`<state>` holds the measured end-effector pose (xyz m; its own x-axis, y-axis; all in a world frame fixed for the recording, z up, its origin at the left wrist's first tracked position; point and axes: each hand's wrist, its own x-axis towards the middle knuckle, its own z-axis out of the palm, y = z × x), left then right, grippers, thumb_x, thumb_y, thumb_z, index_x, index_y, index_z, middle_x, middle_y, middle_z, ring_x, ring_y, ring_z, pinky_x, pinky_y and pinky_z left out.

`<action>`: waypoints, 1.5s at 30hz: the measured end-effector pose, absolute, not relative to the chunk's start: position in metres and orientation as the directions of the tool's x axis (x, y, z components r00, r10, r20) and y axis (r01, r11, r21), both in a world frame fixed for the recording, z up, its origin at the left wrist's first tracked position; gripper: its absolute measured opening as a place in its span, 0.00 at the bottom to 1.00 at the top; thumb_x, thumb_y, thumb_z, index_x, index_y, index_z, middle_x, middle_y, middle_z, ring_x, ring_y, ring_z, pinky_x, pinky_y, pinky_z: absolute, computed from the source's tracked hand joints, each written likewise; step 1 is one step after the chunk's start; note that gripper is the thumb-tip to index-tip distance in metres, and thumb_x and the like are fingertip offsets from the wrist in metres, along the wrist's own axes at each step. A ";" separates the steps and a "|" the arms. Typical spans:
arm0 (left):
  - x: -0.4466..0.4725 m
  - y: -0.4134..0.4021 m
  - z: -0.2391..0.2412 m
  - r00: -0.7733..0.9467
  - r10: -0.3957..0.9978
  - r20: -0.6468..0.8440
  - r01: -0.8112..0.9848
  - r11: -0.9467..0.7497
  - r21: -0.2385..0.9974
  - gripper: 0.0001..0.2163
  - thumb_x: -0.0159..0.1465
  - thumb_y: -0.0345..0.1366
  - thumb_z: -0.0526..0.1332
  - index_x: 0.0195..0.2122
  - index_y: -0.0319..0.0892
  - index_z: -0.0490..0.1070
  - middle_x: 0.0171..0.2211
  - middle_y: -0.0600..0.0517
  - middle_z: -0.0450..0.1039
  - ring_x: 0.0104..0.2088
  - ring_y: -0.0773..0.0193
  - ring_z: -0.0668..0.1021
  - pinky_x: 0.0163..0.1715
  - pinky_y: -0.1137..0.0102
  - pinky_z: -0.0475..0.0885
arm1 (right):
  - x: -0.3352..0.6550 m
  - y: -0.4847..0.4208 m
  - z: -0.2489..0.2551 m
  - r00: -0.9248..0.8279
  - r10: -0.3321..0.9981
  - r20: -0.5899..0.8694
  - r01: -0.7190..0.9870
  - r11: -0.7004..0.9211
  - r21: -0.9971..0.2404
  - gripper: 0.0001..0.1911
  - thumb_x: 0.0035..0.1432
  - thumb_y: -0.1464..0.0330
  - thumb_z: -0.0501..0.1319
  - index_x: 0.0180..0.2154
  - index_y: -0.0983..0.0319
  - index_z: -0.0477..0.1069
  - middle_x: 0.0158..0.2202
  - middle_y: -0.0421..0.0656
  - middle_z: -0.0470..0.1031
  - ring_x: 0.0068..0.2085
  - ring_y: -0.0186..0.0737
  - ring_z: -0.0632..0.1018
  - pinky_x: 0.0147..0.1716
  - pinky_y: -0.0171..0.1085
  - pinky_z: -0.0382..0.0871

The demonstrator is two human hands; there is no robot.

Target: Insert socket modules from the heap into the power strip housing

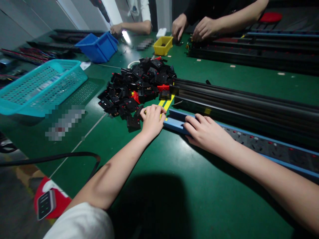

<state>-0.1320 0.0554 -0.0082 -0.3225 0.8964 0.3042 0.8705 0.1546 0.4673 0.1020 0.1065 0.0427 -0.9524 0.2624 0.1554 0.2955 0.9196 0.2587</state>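
Observation:
A long blue channel [175, 124] lies along the green table, its right stretch filled with black pieces carrying small red parts. My right hand [205, 131] is closed over the channel near its left end, fingers across the top. At that left end, my left hand [153, 118] is curled downward beside the heap of small flat black plastic parts [142, 79]. Its fingertips are partly hidden, and I cannot make out what lies under them. A few red pieces [135, 97] show among the black ones. Yellow tape strips [167, 103] run just behind my left hand.
Long black rails [236, 99] lie behind the blue channel. A turquoise basket [42, 88] and blue bin [98, 48] stand left, a yellow box [163, 46] at the back. Across the table are one co-worker's hands [204, 29] and another's hand [116, 29]. A black cable [74, 154] crosses the left edge.

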 end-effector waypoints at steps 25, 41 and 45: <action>-0.125 0.050 -0.005 -0.307 0.871 0.383 0.915 0.160 0.371 0.08 0.67 0.31 0.53 0.36 0.47 0.70 0.43 0.46 0.75 0.53 0.48 0.70 0.59 0.45 0.50 | 0.102 0.106 0.043 -0.954 0.260 0.151 0.292 0.919 0.264 0.12 0.67 0.66 0.57 0.49 0.65 0.69 0.56 0.54 0.71 0.53 0.58 0.72 0.43 0.45 0.64; -0.123 0.048 0.002 -0.333 0.901 0.280 0.925 0.253 0.285 0.10 0.70 0.33 0.50 0.40 0.46 0.71 0.47 0.47 0.76 0.52 0.52 0.72 0.50 0.52 0.56 | 0.102 0.106 0.042 -0.953 0.270 0.134 0.298 0.914 0.276 0.13 0.67 0.66 0.57 0.50 0.64 0.68 0.57 0.52 0.70 0.53 0.59 0.72 0.44 0.45 0.65; -0.122 0.049 0.000 -0.333 0.885 0.325 0.922 0.234 0.309 0.10 0.70 0.32 0.50 0.38 0.46 0.71 0.45 0.48 0.76 0.55 0.54 0.72 0.60 0.47 0.49 | 0.102 0.107 0.041 -0.954 0.266 0.138 0.295 0.915 0.275 0.13 0.67 0.66 0.57 0.50 0.65 0.68 0.57 0.52 0.70 0.53 0.59 0.72 0.44 0.45 0.65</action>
<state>-0.1225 0.0486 -0.0003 -0.3331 0.8851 0.3251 0.9220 0.2336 0.3088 0.1020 0.1065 0.0408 -0.9540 0.2663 0.1379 0.2952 0.9149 0.2753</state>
